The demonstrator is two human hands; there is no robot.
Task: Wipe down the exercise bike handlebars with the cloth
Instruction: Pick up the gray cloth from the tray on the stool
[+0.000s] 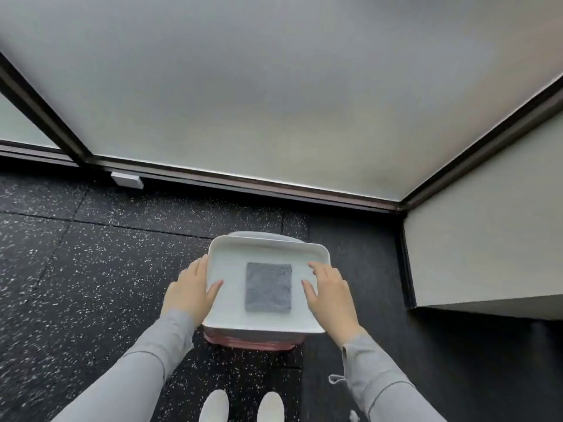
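L hand (190, 292) & R hand (330, 295), fingers straight, rest on tray (268, 243) sides; cloth (268, 287) inside.

No text, label, brand, number or sign can be read here. The white tray (268, 243), the grey cloth (268, 287) in it and the small white box (127, 180) by the wall show plain surfaces.

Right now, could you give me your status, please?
Left hand on tray rim, right hand at right edge. Cloth folded in tray, untouched. No bike in view.
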